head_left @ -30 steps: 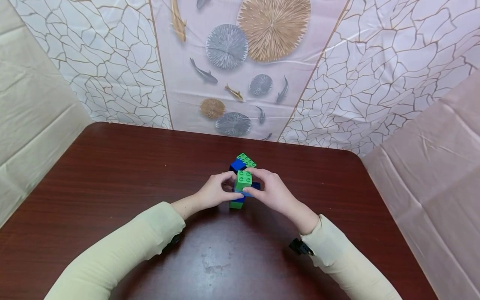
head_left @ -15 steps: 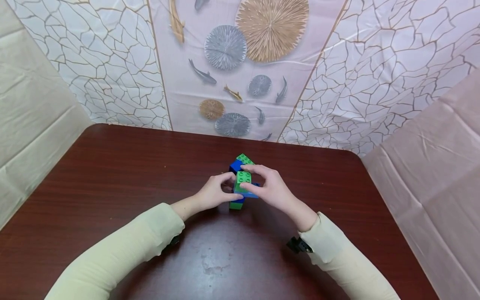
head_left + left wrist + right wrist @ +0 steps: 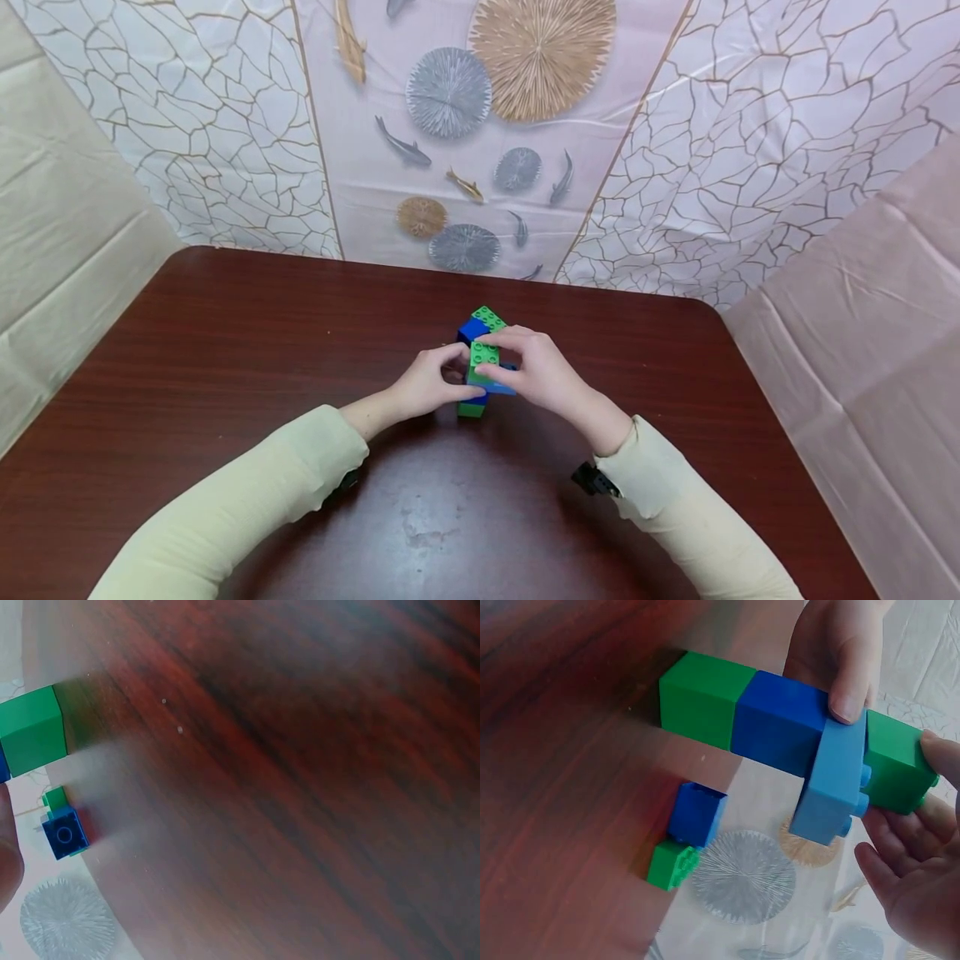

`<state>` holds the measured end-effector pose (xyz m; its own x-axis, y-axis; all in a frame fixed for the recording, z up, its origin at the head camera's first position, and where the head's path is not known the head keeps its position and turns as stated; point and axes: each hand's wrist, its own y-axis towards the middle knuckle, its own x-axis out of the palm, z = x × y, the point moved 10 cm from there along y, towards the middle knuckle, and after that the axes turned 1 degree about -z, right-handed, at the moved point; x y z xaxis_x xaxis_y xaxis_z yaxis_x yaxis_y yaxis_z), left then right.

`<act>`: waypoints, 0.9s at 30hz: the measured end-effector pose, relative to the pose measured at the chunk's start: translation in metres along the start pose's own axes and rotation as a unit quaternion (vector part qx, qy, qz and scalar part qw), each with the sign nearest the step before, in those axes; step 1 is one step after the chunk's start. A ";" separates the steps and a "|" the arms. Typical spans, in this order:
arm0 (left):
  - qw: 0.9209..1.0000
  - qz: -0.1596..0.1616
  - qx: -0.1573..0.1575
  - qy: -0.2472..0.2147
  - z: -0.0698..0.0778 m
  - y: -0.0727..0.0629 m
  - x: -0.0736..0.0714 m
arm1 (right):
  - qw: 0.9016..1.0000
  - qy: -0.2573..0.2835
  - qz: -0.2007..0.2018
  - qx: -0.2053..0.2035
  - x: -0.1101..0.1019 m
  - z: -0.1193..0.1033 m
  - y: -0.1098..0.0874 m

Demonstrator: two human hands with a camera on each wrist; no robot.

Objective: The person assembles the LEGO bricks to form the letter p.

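A tower of toy building bricks stands upright on the table. From the bottom come a green brick (image 3: 705,701), a dark blue brick (image 3: 780,724), a longer light blue brick (image 3: 832,780) jutting out to the right, and a green top brick (image 3: 483,355) with studs. My left hand (image 3: 423,383) holds the tower from the left, its thumb at the dark blue and light blue bricks. With thumb and fingers, my right hand (image 3: 546,372) pinches the green top brick. The left wrist view shows mainly the lower green brick (image 3: 34,731) and a bit of finger.
Behind the tower lie a dark blue brick (image 3: 472,328) on its side and a studded green brick (image 3: 489,317), close together. The dark wooden table (image 3: 300,333) ends at a patterned cloth backdrop (image 3: 465,208).
My right thumb and fingers have shifted a little left and up on the green top brick, uncovering more of the light blue brick. The left hand keeps its place on the tower.
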<state>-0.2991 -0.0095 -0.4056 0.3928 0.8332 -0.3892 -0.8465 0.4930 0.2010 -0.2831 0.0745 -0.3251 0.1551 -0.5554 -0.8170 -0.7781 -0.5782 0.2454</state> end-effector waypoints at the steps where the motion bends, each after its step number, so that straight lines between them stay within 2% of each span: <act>1: 1.000 0.000 0.001 0.000 0.000 0.000 0.000 | 1.000 0.001 -0.002 0.003 0.000 0.001 0.000; 11: 1.000 -0.007 -0.010 0.002 -0.001 0.002 0.003 | 0.998 0.047 -0.014 0.044 -0.002 0.018 -0.007; 18: 1.000 -0.005 -0.007 -0.001 -0.001 0.001 0.001 | 0.998 0.045 -0.019 0.029 -0.002 0.017 -0.004; 27: 1.000 -0.003 -0.008 0.001 -0.001 -0.002 0.001 | 0.997 0.052 -0.032 0.036 0.001 0.020 -0.003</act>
<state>-0.2978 -0.0096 -0.4076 0.3980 0.8293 -0.3922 -0.8493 0.4947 0.1844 -0.2926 0.0872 -0.3372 0.2655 -0.5792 -0.7707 -0.8059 -0.5721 0.1524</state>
